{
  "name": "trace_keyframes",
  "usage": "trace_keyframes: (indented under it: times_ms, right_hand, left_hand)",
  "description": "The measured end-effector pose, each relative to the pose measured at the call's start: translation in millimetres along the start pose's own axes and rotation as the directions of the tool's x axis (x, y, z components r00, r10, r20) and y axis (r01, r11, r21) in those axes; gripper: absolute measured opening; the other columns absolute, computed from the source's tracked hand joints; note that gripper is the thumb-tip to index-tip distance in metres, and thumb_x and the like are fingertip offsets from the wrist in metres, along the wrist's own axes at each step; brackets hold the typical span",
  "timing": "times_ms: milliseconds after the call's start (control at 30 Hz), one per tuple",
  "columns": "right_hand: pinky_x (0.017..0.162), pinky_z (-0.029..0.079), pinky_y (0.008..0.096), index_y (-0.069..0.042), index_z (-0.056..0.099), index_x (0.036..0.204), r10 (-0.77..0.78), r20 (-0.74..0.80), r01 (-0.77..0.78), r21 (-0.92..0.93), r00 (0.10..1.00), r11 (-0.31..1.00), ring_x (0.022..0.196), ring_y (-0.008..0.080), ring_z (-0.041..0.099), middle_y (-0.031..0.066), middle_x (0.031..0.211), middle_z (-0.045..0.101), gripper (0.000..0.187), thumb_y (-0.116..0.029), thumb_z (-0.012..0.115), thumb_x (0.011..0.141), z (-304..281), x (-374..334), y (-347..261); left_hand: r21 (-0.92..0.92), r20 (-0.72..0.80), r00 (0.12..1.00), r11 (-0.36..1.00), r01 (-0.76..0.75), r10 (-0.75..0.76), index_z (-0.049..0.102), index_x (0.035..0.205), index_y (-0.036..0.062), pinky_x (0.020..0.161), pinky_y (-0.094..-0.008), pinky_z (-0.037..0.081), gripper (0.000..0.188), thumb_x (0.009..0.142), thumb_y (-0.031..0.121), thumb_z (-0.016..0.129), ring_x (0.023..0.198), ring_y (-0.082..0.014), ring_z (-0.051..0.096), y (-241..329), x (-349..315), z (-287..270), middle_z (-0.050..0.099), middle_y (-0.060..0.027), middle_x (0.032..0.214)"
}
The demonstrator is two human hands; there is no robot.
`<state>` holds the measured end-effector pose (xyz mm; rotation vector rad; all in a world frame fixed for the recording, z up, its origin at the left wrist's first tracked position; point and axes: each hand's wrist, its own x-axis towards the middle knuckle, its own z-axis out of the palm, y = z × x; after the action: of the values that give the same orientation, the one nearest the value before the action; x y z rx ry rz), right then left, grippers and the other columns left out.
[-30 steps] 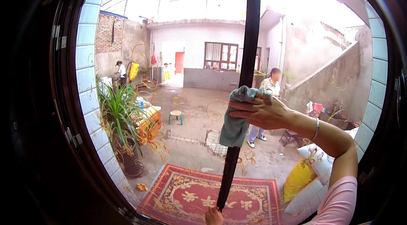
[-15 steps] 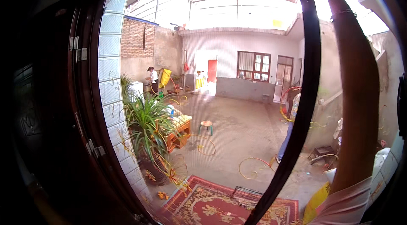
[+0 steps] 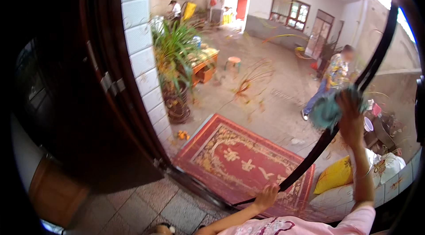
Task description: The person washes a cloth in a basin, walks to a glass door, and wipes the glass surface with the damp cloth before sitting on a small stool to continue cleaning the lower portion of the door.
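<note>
My right hand (image 3: 349,106) is closed on a crumpled blue-green cloth (image 3: 325,111). The cloth lies across a long dark strip (image 3: 312,157) that runs slantwise along the edge of a see-through panel with gold patterns. Lower down, my left hand (image 3: 267,197) has its fingers wrapped round the same strip. My right arm, in a pink sleeve, reaches up, while the left forearm comes in from below. Motion blurs the cloth and the right fingers.
Beyond the doorway lie a red patterned rug (image 3: 243,159), a potted plant (image 3: 172,67), a wooden table (image 3: 206,64) and a stool (image 3: 233,62). A person in a patterned shirt (image 3: 337,71) is at the right, another (image 3: 175,10) far left. A dark door (image 3: 88,124) stands at left.
The view has tilted down, showing more rug and the indoor floor tiles. My right arm, raised high before, is lower, and its hand with the cloth now shows. My left hand has come into view.
</note>
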<state>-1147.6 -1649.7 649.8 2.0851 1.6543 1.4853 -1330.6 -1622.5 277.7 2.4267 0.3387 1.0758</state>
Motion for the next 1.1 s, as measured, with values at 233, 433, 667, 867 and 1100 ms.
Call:
trace_keyframes:
  times_ms: [233, 433, 667, 867, 1100]
  right_hand:
    - [0.107, 0.017, 0.0483, -0.011, 0.047, 0.127, 0.025, 0.487, -0.204, 0.318, 0.873, 0.926, 0.128, 0.0277, 0.034, 0.0055, 0.139, 0.037, 0.056, -0.007, 0.053, 0.071, 34, -152, -172]
    - [0.102, 0.029, 0.0407, -0.007, 0.054, 0.118, -0.01, 0.561, -0.455, 0.681, 0.828, 0.574, 0.119, 0.0295, 0.045, 0.0129, 0.123, 0.053, 0.035, -0.01, 0.048, 0.084, 23, -166, -235]
    - [0.089, 0.041, 0.0322, 0.0, 0.051, 0.117, -0.022, 0.825, -0.815, 0.552, 0.564, -0.177, 0.102, 0.0239, 0.055, 0.0147, 0.111, 0.058, 0.031, -0.013, 0.04, 0.091, 6, -135, -289]
    - [0.085, 0.042, 0.0328, -0.003, 0.051, 0.118, -0.267, 0.732, -0.779, 0.589, 0.627, -0.215, 0.098, 0.0243, 0.056, 0.0146, 0.107, 0.058, 0.03, -0.014, 0.046, 0.09, 7, -135, -352]
    - [0.08, 0.045, 0.033, -0.004, 0.053, 0.114, -0.298, 0.63, -0.69, 0.702, 0.717, -0.175, 0.09, 0.0241, 0.058, 0.0139, 0.1, 0.06, 0.027, -0.013, 0.05, 0.089, -12, -113, -373]
  left_hand:
    - [0.068, -0.011, 0.999, 0.996, -0.05, 0.051, 0.048, 0.1, 0.0029, 0.079, -0.0378, 0.046, 0.026, 0.077, 0.013, 0.052, 0.086, -0.0275, 0.058, -5, -2, 11, 0.055, -0.0158, 0.094]
    - [-0.092, 0.231, 0.973, 0.996, 0.002, 0.02, 0.059, 0.084, 0.0056, 0.061, -0.0422, 0.048, 0.012, 0.075, 0.011, 0.056, 0.071, -0.0299, 0.062, -46, -22, 5, 0.062, -0.0172, 0.083]
    - [-0.821, 0.563, 0.742, -0.147, 0.551, -0.364, 0.036, 0.122, 0.0095, 0.076, -0.0261, 0.047, 0.035, 0.091, 0.018, 0.051, 0.093, -0.0132, 0.053, -54, -26, -138, 0.049, -0.0053, 0.111]
    - [-0.802, 0.502, 0.593, -0.082, 0.592, -0.63, 0.03, 0.131, 0.0139, 0.081, -0.0304, 0.046, 0.043, 0.091, 0.015, 0.044, 0.105, -0.0145, 0.049, -81, -74, -150, 0.045, -0.0038, 0.12]
    - [-0.811, 0.541, 0.5, -0.261, 0.524, -0.676, 0.038, 0.125, 0.0142, 0.091, -0.0325, 0.041, 0.041, 0.092, 0.037, 0.043, 0.109, -0.0166, 0.049, -90, -75, -180, 0.049, -0.0044, 0.118]
